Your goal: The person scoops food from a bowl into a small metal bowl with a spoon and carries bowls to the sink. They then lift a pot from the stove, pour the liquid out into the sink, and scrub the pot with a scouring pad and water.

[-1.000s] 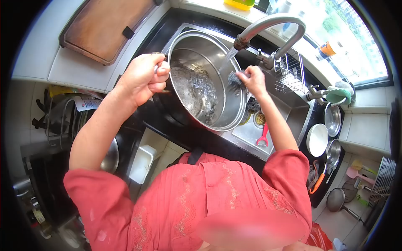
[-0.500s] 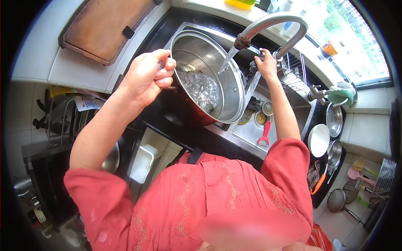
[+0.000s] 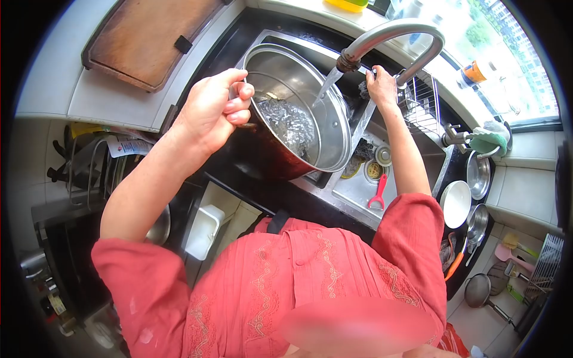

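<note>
A large metal pot (image 3: 330, 140) is tilted over the left side of the sink, with churning water (image 3: 290, 126) inside it. My left hand (image 3: 216, 107) is closed at the pot's left side, where its handle is mostly hidden by my fingers. Water runs from the curved faucet (image 3: 391, 27) into the pot. My right hand (image 3: 382, 86) is closed around the small faucet lever (image 3: 374, 73), just behind the spout.
In the sink (image 3: 349, 194) lie a red peeler (image 3: 378, 194) and a drain strainer (image 3: 374, 171). A wire rack (image 3: 421, 101) hangs at the sink's back right. A white bowl (image 3: 456, 204) and metal pans stand further right. A wooden cutting board (image 3: 146, 45) lies at the left.
The view has shifted slightly. Both hands keep their holds, and water still pours into the pot, with its surface pattern changed.
</note>
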`<action>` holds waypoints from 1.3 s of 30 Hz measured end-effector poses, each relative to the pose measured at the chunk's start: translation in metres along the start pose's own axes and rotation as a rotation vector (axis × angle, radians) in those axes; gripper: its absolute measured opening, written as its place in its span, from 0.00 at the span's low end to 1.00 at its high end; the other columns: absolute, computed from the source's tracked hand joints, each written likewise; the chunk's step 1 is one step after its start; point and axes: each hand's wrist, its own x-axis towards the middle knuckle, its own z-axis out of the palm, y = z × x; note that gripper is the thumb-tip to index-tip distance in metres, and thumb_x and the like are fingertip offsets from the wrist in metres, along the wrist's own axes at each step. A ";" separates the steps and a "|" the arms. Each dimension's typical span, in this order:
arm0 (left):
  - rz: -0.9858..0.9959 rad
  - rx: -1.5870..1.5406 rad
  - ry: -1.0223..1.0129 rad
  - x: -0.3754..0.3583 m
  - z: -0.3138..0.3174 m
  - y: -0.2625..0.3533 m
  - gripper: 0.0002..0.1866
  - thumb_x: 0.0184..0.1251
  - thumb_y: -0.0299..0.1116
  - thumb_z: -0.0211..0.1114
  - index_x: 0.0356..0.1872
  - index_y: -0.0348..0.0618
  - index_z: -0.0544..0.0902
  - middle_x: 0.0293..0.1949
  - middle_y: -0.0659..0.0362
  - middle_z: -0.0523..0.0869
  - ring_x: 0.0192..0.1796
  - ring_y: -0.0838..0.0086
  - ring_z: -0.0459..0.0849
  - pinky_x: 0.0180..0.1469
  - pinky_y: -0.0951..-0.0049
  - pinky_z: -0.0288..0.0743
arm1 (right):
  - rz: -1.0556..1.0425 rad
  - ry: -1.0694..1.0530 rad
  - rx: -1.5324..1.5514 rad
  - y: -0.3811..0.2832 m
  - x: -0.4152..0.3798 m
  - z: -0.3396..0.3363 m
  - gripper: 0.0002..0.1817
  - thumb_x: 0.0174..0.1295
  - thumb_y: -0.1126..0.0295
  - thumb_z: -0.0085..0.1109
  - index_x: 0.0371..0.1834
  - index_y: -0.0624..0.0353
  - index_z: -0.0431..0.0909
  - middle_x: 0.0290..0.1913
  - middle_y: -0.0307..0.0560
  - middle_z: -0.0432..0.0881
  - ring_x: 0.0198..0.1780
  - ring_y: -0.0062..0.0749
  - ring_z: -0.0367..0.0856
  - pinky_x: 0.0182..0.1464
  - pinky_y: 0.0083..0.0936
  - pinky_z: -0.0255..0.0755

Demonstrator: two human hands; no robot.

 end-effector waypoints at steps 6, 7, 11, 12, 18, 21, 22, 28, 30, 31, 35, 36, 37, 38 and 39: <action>-0.009 0.024 0.013 -0.001 0.002 -0.001 0.06 0.67 0.29 0.53 0.31 0.41 0.69 0.22 0.62 0.72 0.17 0.86 0.60 0.18 0.84 0.53 | -0.040 0.000 0.012 -0.001 0.002 -0.006 0.15 0.61 0.59 0.53 0.41 0.59 0.78 0.36 0.62 0.81 0.43 0.54 0.80 0.48 0.42 0.73; -0.011 0.025 0.011 -0.001 0.001 -0.001 0.06 0.67 0.29 0.53 0.31 0.41 0.69 0.22 0.62 0.72 0.17 0.86 0.60 0.18 0.84 0.53 | -0.039 0.002 0.014 -0.001 0.002 -0.007 0.15 0.61 0.59 0.53 0.41 0.59 0.78 0.36 0.62 0.81 0.43 0.54 0.80 0.48 0.42 0.73; 0.000 0.026 -0.003 -0.006 -0.003 -0.004 0.07 0.65 0.30 0.55 0.28 0.41 0.69 0.23 0.61 0.74 0.18 0.85 0.60 0.19 0.81 0.54 | 0.034 0.049 -0.037 0.002 0.014 -0.014 0.14 0.62 0.60 0.52 0.36 0.61 0.79 0.35 0.60 0.82 0.41 0.55 0.81 0.46 0.43 0.74; 0.004 0.031 -0.007 -0.011 -0.005 -0.005 0.07 0.66 0.30 0.55 0.28 0.42 0.70 0.23 0.61 0.74 0.18 0.85 0.60 0.19 0.82 0.54 | 0.102 0.098 -0.087 0.001 0.017 -0.017 0.14 0.62 0.60 0.52 0.35 0.61 0.78 0.35 0.60 0.82 0.41 0.55 0.81 0.45 0.43 0.74; 0.084 0.033 -0.055 -0.051 -0.026 -0.016 0.09 0.69 0.32 0.52 0.27 0.44 0.71 0.18 0.65 0.67 0.16 0.86 0.59 0.17 0.84 0.53 | -0.119 0.086 0.099 0.003 -0.025 -0.025 0.18 0.58 0.57 0.57 0.36 0.64 0.79 0.34 0.61 0.82 0.38 0.55 0.81 0.44 0.42 0.73; 0.123 0.025 -0.008 -0.068 -0.040 -0.025 0.09 0.70 0.32 0.52 0.27 0.46 0.69 0.17 0.67 0.65 0.14 0.87 0.56 0.16 0.84 0.49 | 0.157 -0.644 0.662 -0.009 -0.066 -0.037 0.20 0.58 0.55 0.60 0.35 0.66 0.80 0.20 0.44 0.75 0.13 0.25 0.69 0.15 0.26 0.64; 0.131 0.019 -0.007 -0.074 -0.046 -0.028 0.10 0.70 0.32 0.52 0.27 0.47 0.68 0.16 0.68 0.64 0.14 0.87 0.56 0.15 0.85 0.48 | 0.155 -0.706 0.608 -0.007 -0.074 -0.037 0.20 0.59 0.54 0.59 0.37 0.64 0.80 0.21 0.42 0.76 0.14 0.24 0.69 0.16 0.24 0.64; 0.207 -0.022 0.130 -0.100 -0.090 -0.054 0.10 0.70 0.33 0.53 0.27 0.47 0.69 0.15 0.68 0.64 0.12 0.88 0.55 0.13 0.85 0.47 | 0.123 -0.940 0.980 -0.016 -0.098 -0.035 0.16 0.61 0.55 0.58 0.38 0.58 0.79 0.26 0.34 0.77 0.22 0.16 0.71 0.19 0.15 0.62; 0.219 -0.027 0.233 -0.105 -0.110 -0.065 0.11 0.68 0.34 0.57 0.25 0.47 0.70 0.14 0.69 0.64 0.11 0.88 0.54 0.12 0.84 0.46 | 0.056 -0.883 1.047 -0.037 -0.106 -0.051 0.08 0.64 0.62 0.56 0.35 0.53 0.78 0.25 0.29 0.76 0.21 0.10 0.70 0.17 0.12 0.60; 0.228 -0.030 0.248 -0.108 -0.123 -0.073 0.11 0.68 0.34 0.57 0.25 0.47 0.70 0.14 0.69 0.64 0.11 0.88 0.54 0.12 0.84 0.46 | 0.019 -0.864 1.095 -0.044 -0.108 -0.052 0.09 0.64 0.62 0.56 0.34 0.54 0.78 0.23 0.28 0.76 0.20 0.08 0.69 0.16 0.10 0.59; 0.166 -0.041 0.407 -0.112 -0.172 -0.108 0.08 0.60 0.32 0.67 0.28 0.49 0.74 0.15 0.72 0.64 0.11 0.89 0.54 0.12 0.85 0.46 | -0.077 -0.828 1.020 -0.077 -0.124 -0.080 0.12 0.62 0.62 0.55 0.28 0.59 0.78 0.21 0.31 0.74 0.20 0.12 0.68 0.20 0.14 0.60; 0.151 -0.052 0.382 -0.114 -0.176 -0.114 0.08 0.60 0.32 0.67 0.30 0.48 0.74 0.15 0.72 0.64 0.11 0.89 0.54 0.12 0.85 0.46 | -0.086 -0.816 0.968 -0.080 -0.126 -0.082 0.12 0.62 0.61 0.56 0.28 0.59 0.78 0.20 0.31 0.74 0.20 0.12 0.68 0.19 0.14 0.60; 0.134 -0.066 0.358 -0.117 -0.182 -0.119 0.08 0.59 0.32 0.67 0.31 0.47 0.75 0.15 0.73 0.63 0.12 0.90 0.54 0.12 0.86 0.46 | -0.094 -0.806 0.912 -0.084 -0.130 -0.083 0.13 0.62 0.61 0.56 0.28 0.59 0.78 0.20 0.30 0.73 0.20 0.12 0.68 0.19 0.15 0.60; 0.147 -0.081 0.350 -0.117 -0.187 -0.123 0.07 0.59 0.31 0.67 0.33 0.46 0.76 0.15 0.74 0.63 0.13 0.91 0.55 0.12 0.86 0.46 | -0.089 -0.809 0.909 -0.085 -0.131 -0.082 0.12 0.62 0.60 0.55 0.28 0.58 0.79 0.19 0.30 0.73 0.20 0.11 0.67 0.19 0.15 0.59; 0.145 -0.098 0.345 -0.117 -0.191 -0.126 0.07 0.59 0.31 0.67 0.33 0.46 0.76 0.15 0.74 0.63 0.13 0.91 0.55 0.12 0.86 0.46 | -0.096 -0.795 0.841 -0.087 -0.133 -0.086 0.15 0.61 0.60 0.56 0.25 0.60 0.78 0.18 0.32 0.72 0.20 0.14 0.68 0.19 0.19 0.60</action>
